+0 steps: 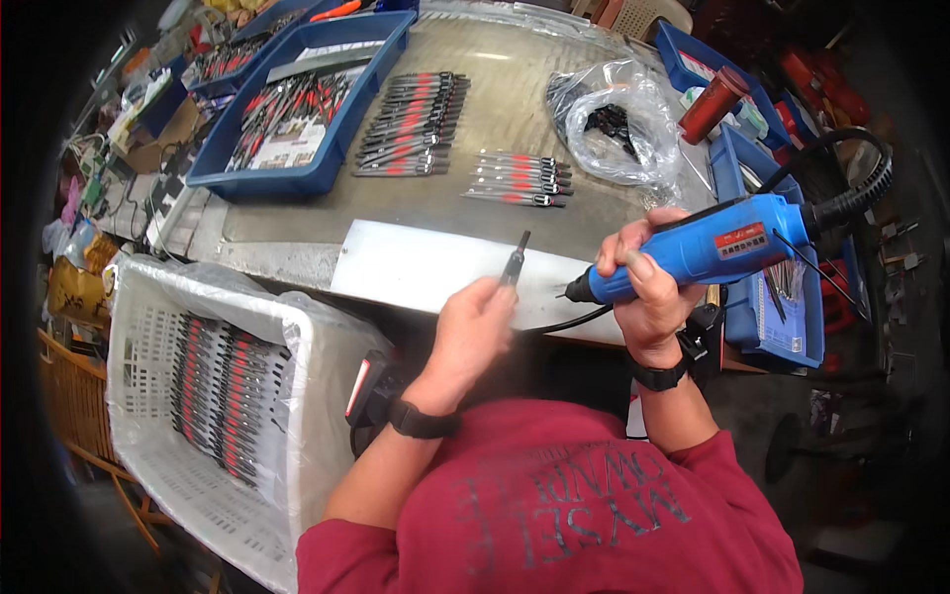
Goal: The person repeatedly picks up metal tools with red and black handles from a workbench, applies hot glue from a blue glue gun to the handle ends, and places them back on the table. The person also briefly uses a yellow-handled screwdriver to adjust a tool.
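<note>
My right hand (pixel 643 287) is wrapped round a blue electric screwdriver (pixel 708 246), whose thin tip points left. A slim, dark grey pen-shaped tool (pixel 516 261) stands up out of my left hand (pixel 469 332), its lower part hidden by my fingers. That hand is a little blurred. Both hands are over the near edge of a white board (pixel 416 265), with a gap between the tool and the screwdriver tip. Beyond the board, grey-and-red pen-shaped tools lie side by side in a long row (pixel 411 124) and a shorter row (pixel 517 180).
A blue tray (pixel 322 178) of loose pen-shaped tools stands far left. At near left, a white basket (pixel 327 327) lined with plastic holds stacked rows. A clear bag (pixel 648 148) with black parts, a red cylinder (pixel 714 104) and a blue bin (pixel 807 342) are on the right.
</note>
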Tool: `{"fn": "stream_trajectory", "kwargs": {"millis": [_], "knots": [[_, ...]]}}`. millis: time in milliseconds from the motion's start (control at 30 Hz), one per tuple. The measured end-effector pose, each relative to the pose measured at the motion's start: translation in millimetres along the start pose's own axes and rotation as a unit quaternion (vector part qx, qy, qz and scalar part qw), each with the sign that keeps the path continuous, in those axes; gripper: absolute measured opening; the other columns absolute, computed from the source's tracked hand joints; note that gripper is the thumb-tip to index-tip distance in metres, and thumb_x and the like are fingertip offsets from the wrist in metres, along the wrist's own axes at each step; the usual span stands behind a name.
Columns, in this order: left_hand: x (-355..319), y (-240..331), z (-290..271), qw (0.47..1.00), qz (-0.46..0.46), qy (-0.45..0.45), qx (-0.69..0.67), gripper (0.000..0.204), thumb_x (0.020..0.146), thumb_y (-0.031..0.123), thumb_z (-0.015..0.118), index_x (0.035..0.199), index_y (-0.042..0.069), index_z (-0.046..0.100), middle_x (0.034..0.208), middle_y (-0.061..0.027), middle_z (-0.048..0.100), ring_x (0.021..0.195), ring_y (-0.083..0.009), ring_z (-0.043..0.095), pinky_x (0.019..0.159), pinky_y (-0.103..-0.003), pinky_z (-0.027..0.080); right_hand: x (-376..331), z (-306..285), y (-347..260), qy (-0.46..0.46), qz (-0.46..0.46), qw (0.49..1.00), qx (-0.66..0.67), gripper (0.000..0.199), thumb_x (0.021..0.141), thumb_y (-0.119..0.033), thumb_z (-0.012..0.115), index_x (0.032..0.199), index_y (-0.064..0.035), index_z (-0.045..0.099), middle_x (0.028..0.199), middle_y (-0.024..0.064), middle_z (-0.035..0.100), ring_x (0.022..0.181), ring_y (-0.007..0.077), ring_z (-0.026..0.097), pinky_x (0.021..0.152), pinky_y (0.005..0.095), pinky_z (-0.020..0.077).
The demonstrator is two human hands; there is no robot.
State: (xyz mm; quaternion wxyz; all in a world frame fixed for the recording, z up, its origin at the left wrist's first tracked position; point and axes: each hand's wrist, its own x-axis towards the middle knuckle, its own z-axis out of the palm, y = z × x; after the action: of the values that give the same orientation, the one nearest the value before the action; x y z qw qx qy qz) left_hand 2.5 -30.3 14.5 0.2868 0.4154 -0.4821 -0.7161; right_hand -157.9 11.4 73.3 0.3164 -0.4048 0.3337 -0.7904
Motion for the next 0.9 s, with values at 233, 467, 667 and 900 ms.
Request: {"fn": "stream_trajectory", "kwargs": {"millis": [233, 467, 667, 900], "knots": [[58.5, 27.8, -5.4, 0.861, 0.314, 0.12, 0.381, 0.016, 0.081, 0.012, 0.06, 0.092, 0.0, 0.055, 0.07, -0.0109, 0.057, 0.061, -0.0229, 0.055, 0.058, -0.035, 0.043, -0.1, -18.7, -7.8, 0.011, -0.005, 0.998, 0.054, 0.041, 0.073, 0.002, 0.059, 0.11, -0.0027, 0.043, 0.078, 0.0089, 0.052, 0.062, 0.0194, 0.054, 0.059, 0.0318, 0.045], [102.2, 25.1, -1.8, 0.689, 0.424, 0.082, 0.582, 0.01, 0.076, 0.009, 0.06, 0.083, 0.005, 0.055, 0.077, -0.012, 0.055, 0.076, -0.03, 0.054, 0.068, -0.04, 0.045, -3.2, -28.8, -9.3, 0.023, 0.006, 0.998, 0.057, 0.042, 0.071, -0.001, 0.061, 0.109, -0.0033, 0.044, 0.078, 0.009, 0.052, 0.062, 0.0199, 0.054, 0.059, 0.0318, 0.0447], [126.3, 12.1, -0.8, 0.615, 0.439, 0.04, 0.654, 0.011, 0.074, 0.01, 0.059, 0.083, 0.006, 0.057, 0.083, -0.0071, 0.055, 0.083, -0.0256, 0.051, 0.073, -0.037, 0.043, -3.9, -34.1, -8.1, 0.02, 0.01, 0.997, 0.072, 0.042, 0.071, -0.001, 0.061, 0.109, -0.0041, 0.044, 0.078, 0.009, 0.052, 0.062, 0.0203, 0.054, 0.059, 0.0326, 0.0447], [127.8, 14.4, 2.9, 0.607, 0.438, 0.041, 0.661, 0.009, 0.075, 0.01, 0.058, 0.083, 0.007, 0.058, 0.085, -0.0059, 0.055, 0.086, -0.0244, 0.05, 0.075, -0.036, 0.043, -5.1, -38.2, -5.4, 0.04, 0.026, 0.995, 0.089, 0.043, 0.07, 0.0, 0.061, 0.11, -0.0049, 0.045, 0.077, 0.0092, 0.052, 0.062, 0.0205, 0.054, 0.059, 0.0331, 0.0452]]}}
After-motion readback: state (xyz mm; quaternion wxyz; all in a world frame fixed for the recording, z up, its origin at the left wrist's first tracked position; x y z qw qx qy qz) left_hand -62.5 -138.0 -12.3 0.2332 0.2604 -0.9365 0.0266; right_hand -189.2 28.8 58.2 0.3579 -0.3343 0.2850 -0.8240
